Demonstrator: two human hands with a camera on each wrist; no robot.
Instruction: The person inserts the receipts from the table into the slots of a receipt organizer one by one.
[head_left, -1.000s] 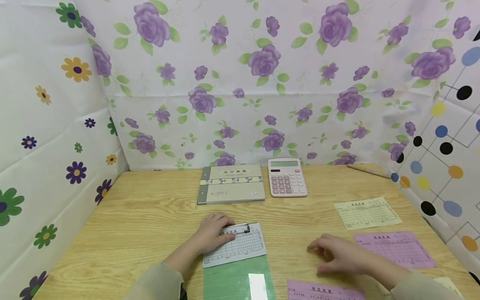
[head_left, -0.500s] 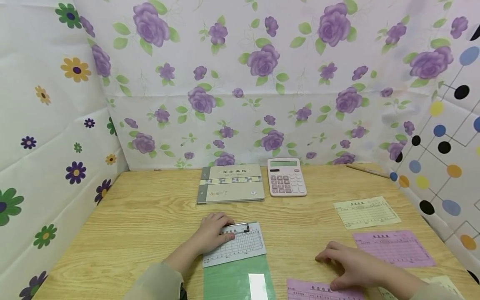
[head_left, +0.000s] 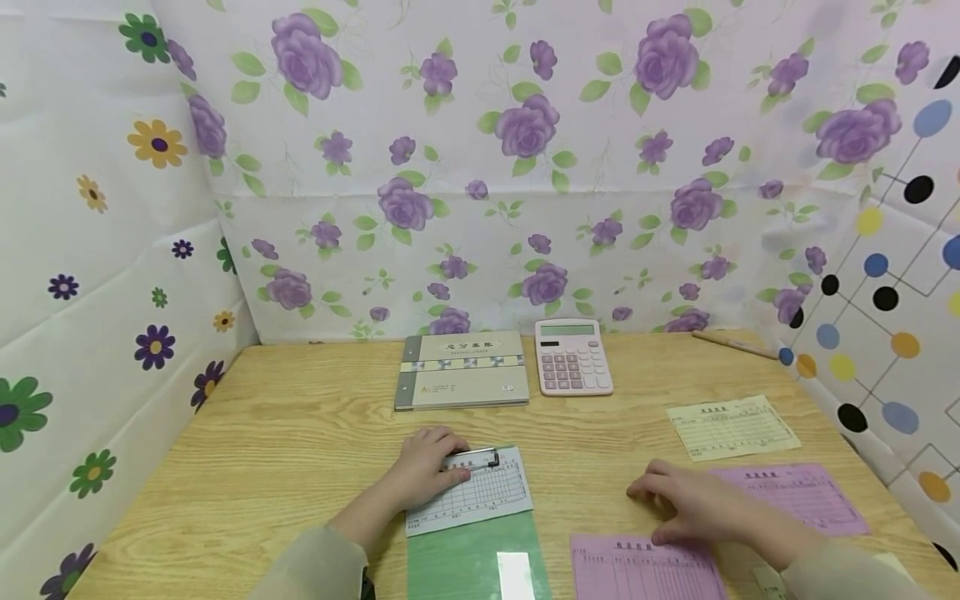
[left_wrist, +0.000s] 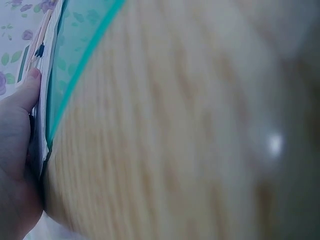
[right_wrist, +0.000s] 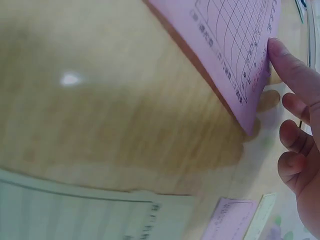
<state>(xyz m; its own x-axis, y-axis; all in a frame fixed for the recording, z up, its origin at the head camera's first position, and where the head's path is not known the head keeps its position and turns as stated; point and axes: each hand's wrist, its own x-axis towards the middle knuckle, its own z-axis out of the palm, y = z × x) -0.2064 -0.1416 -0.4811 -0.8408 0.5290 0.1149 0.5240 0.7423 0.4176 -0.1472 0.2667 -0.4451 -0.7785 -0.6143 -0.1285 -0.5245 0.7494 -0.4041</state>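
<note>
On the green clipboard (head_left: 457, 562) lies a white receipt slip (head_left: 491, 492) under the metal clip (head_left: 480, 456). My left hand (head_left: 426, 469) grips the clipboard's top left corner, thumb over the slip beside the clip; the left wrist view shows that thumb on the clipboard's (left_wrist: 82, 42) papers from the side. At the front, my right hand (head_left: 697, 504) pinches the top edge of a pink receipt slip (head_left: 641, 571). In the right wrist view the thumb lies on the pink slip's (right_wrist: 230, 37) edge, with a fingertip behind it; one corner stands off the table.
At the right lie a yellow slip (head_left: 735, 429), another pink slip (head_left: 802, 500) and a partly hidden yellow slip (head_left: 768, 581). A ledger book (head_left: 465, 371) and a pink calculator (head_left: 573, 358) stand near the back curtain. A pen-like stick (head_left: 735, 343) lies back right.
The right hand came down to the near pink slip, took its top edge, and has shifted it slightly away from me. The left hand stays on the clipboard.
</note>
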